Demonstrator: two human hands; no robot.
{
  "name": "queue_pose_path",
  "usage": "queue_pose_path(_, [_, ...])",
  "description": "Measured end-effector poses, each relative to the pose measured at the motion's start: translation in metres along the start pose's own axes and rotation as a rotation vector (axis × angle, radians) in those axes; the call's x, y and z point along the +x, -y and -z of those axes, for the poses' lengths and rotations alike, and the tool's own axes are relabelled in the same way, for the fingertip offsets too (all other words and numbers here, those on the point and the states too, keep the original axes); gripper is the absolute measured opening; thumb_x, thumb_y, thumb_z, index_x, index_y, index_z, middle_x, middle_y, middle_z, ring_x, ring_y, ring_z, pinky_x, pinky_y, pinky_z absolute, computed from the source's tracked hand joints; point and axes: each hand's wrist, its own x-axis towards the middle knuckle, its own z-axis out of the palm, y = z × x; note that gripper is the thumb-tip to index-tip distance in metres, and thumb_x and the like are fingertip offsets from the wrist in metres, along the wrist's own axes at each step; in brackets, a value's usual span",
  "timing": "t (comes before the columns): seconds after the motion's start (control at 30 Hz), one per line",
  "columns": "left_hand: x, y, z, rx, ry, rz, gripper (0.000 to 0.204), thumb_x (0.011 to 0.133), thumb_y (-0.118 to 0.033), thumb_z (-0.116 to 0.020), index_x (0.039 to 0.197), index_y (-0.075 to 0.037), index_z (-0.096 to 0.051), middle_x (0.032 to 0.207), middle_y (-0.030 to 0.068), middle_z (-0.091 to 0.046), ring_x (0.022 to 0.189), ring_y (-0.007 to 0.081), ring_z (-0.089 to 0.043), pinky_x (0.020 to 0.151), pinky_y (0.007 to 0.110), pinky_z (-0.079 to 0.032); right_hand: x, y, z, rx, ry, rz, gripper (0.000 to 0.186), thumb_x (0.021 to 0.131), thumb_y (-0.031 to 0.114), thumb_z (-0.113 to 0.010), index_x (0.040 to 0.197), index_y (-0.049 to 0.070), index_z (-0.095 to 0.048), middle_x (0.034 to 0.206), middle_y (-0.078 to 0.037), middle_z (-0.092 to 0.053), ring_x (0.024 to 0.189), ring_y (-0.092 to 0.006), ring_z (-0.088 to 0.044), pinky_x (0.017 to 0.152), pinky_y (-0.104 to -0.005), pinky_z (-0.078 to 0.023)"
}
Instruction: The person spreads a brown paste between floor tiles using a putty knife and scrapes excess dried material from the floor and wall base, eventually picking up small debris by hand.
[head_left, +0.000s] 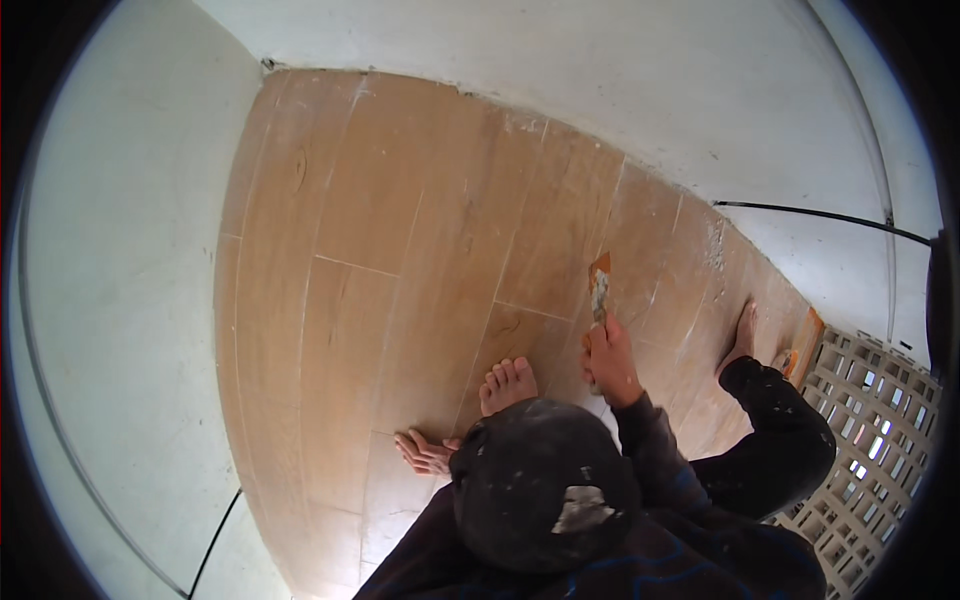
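Note:
In my right hand [610,368] is a putty knife [599,285], its handle wrapped by my closed fingers. White residue smears the blade, which points away from me over the wood-look tile floor [370,190]. I cannot tell whether the blade touches the floor. My left hand [426,453] rests on the tiles to the left, fingers stretched out and holding nothing; part of it is hidden behind a dark cap [540,480] with a pale patch. Between the hands a bare foot [508,384] stands on the floor.
White walls [130,220] border the floor on the left and along the far side [560,60]. At the right are another bare foot [742,335], a bent leg in black trousers [775,430], and a beige openwork block screen [870,420]. Whitish residue [715,245] marks the floor near the far wall.

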Motion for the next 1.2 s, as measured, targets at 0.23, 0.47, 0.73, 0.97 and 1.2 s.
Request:
queue_pose_path(0.23, [-0.007,0.035,-0.006,-0.171,-0.268,0.051,0.035,0.103,-0.029,-0.045,0.131,-0.009,-0.048,0.139,0.0189,-0.05,0.132,0.0389,-0.047,0.106,0.054,-0.037,0.043,0.066,-0.037,-0.217,0.051,0.299,0.019,0.107,0.014,-0.048,0.096,0.004,-0.059,0.067,-0.007,-0.057,0.048,-0.0156,-0.054,0.047,-0.0341,-0.044])
queue_pose_path(0.47, [-0.024,0.165,-0.003,-0.277,-0.7,0.39,0.063,0.094,-0.025,-0.048,0.152,-0.001,-0.044,0.168,0.0301,-0.03,0.156,0.0489,-0.027,0.125,0.063,-0.02,0.129,0.16,-0.114,-0.775,0.135,1.178,0.04,0.101,0.012,-0.06,0.14,0.005,-0.059,0.104,-0.025,-0.069,0.095,-0.0468,-0.065,0.079,-0.0535,-0.05])
queue_pose_path(0.73, [0.134,0.212,0.105,-0.239,-0.666,0.349,0.073,0.098,-0.028,-0.054,0.163,-0.001,-0.033,0.174,0.0242,-0.021,0.162,0.0409,-0.016,0.131,0.055,-0.009,0.174,0.214,-0.208,-0.977,0.17,1.294,0.03,0.103,0.019,-0.057,0.13,0.008,-0.063,0.103,-0.021,-0.073,0.097,-0.0464,-0.068,0.081,-0.056,-0.054])
queue_pose_path(0.97, [0.203,0.213,0.144,-0.193,-0.633,0.346,0.075,0.1,-0.031,-0.054,0.166,-0.006,-0.029,0.175,0.0208,-0.019,0.163,0.0366,-0.015,0.131,0.054,-0.009,0.226,0.293,-0.288,-1.253,0.032,1.485,0.018,0.099,0.015,-0.057,0.114,0.006,-0.061,0.094,-0.021,-0.074,0.09,-0.0449,-0.07,0.079,-0.058,-0.055])
queue_pose_path(1.2, [0.198,0.217,0.147,-0.209,-0.6,0.368,0.075,0.097,-0.031,-0.056,0.164,-0.008,-0.034,0.175,0.0173,-0.022,0.163,0.0341,-0.017,0.131,0.054,-0.01,0.207,0.308,-0.311,-1.526,0.068,1.456,0.017,0.096,0.012,-0.055,0.107,0.002,-0.064,0.099,-0.023,-0.074,0.092,-0.0455,-0.072,0.083,-0.0568,-0.057])
